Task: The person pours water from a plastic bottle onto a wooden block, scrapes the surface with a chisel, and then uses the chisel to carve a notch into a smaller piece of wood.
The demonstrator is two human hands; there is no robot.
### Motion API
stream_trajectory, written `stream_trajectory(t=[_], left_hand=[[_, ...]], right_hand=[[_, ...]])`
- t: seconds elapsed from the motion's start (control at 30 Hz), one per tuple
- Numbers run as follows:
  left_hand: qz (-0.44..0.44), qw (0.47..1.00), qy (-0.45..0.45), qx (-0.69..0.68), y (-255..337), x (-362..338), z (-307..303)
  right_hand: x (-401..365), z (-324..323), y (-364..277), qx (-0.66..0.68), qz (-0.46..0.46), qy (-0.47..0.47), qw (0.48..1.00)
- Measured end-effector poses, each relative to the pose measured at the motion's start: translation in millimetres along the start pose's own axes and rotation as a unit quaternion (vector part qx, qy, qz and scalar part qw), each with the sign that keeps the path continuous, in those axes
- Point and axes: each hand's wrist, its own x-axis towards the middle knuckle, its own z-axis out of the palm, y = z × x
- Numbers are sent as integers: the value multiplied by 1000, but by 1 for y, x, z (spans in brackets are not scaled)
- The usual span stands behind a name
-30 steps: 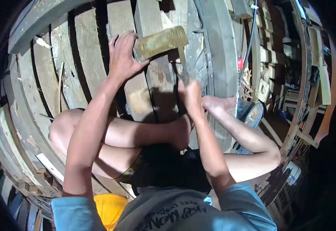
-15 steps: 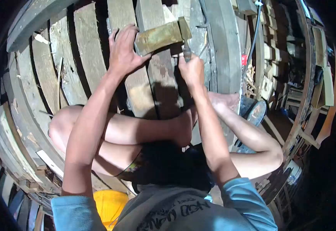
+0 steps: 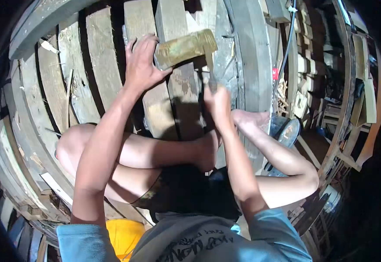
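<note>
Gripping tool (image 3: 210, 63), yellow bucket (image 3: 125, 236) nearby

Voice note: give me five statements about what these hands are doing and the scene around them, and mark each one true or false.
1. The left hand is at the left end of the yellowish-brown block. True.
2. The right hand is empty. False: it grips a tool.
3. Dark gaps show between the wooden slats. True.
4. The round-rimmed object at the lower edge of the picture is red. False: that object is yellow.
5. The foot to the right of the right hand wears a shoe. False: it is bare.
</note>
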Motion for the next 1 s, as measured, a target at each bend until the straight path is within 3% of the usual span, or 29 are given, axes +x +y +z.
stream_trajectory(t=[0.07, 0.1, 0.2, 0.23, 0.33, 0.4, 0.47, 0.5, 0.6, 0.67, 0.8, 0.87, 0.93, 1.0], left_hand=[[6, 1000, 3, 4, -1, -3, 2], [-1, 1000, 2, 13, 0, -3, 1], [5, 1000, 16, 2, -1, -3, 3], [-4, 1000, 0, -4, 0, 0, 1], [3, 1000, 1, 6, -2, -2, 4], [0, 1000, 2, 2, -2, -4, 4], [3, 1000, -3, 3, -1, -2, 2], [4, 1000, 6, 6, 0, 0, 1], [2, 1000, 13, 13, 0, -1, 4], [-3, 1000, -6, 8, -1, -2, 3], [2, 1000, 20, -1, 0, -3, 3], [-4, 1000, -10, -4, -2, -1, 3], [-12, 1000, 2, 9, 2, -1, 2], [0, 1000, 3, 19, 0, -3, 2]], right_hand=[[31, -3, -18, -2, 39, -56, 998], [32, 0, -17, 26, 27, -34, 999], [-7, 0, 7, 55, 59, -35, 996], [-12, 10, 23, 49, 17, -14, 999], [18, 4, -5, 15, 23, -39, 999], [30, 9, -11, 36, 16, -3, 999], [7, 11, 14, 25, 23, -32, 999], [-8, 13, 26, 45, -23, -10, 999], [6, 12, 10, 55, 26, -13, 998], [33, 7, -13, 43, 5, -9, 999], [-6, 12, 24, 44, 29, -23, 998], [2, 15, 17, 105, -36, 35, 993], [22, 11, 3, 36, 2, -13, 999], [34, 10, -13, 52, 17, -4, 998]])
